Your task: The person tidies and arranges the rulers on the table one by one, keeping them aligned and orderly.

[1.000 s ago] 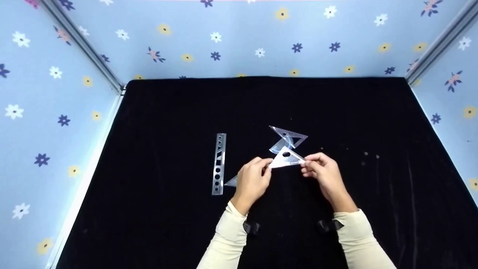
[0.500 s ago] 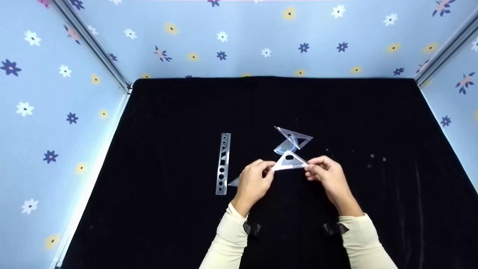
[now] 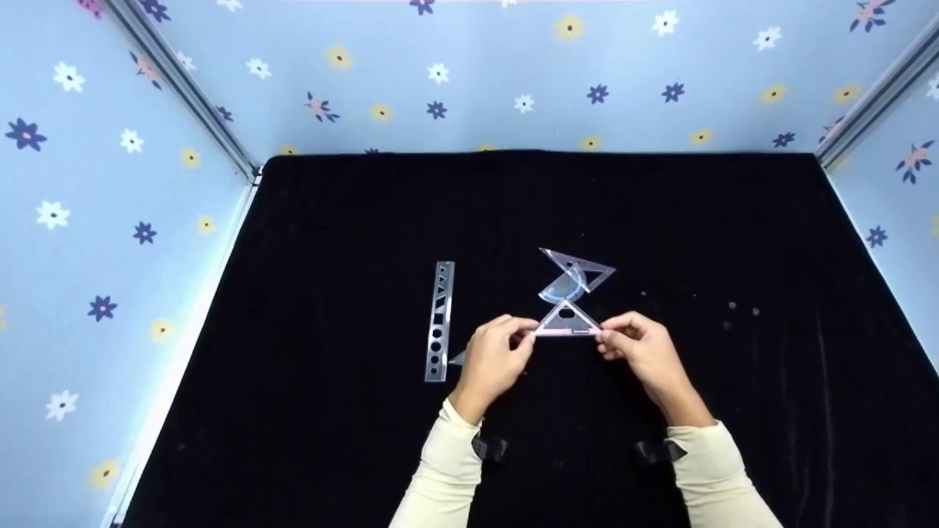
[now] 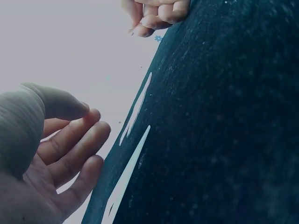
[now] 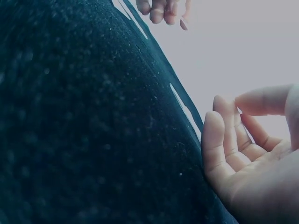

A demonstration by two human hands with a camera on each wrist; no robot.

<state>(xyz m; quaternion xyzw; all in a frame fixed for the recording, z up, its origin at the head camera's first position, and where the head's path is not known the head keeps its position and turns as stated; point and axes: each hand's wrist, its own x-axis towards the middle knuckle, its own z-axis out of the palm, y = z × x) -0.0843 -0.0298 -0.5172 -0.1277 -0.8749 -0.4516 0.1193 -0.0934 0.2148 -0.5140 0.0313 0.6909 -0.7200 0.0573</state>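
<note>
A clear triangular set square (image 3: 567, 323) is held between the two hands in the head view, its long edge toward the person. The left hand (image 3: 493, 361) pinches its left corner and the right hand (image 3: 645, 353) pinches its right corner. Its top corner meets or overlaps a clear protractor (image 3: 563, 287), which overlaps another set square (image 3: 601, 277) beyond it. In the left wrist view the left hand (image 4: 70, 149) has thumb and index finger together; in the right wrist view the right hand (image 5: 247, 144) does too. The held set square is hard to make out there.
A clear ruler (image 3: 438, 323) with cut-out shapes lies upright in view, left of the hands. Part of another clear pointed piece (image 3: 458, 358) shows beside the left hand, which hides the rest. Flower-patterned walls (image 3: 513, 73) surround the black cloth (image 3: 352, 293).
The held set square has tilted and turned, its long edge now level across the view, and has moved slightly toward the person. Both hands keep their hold. The head view has shifted a little.
</note>
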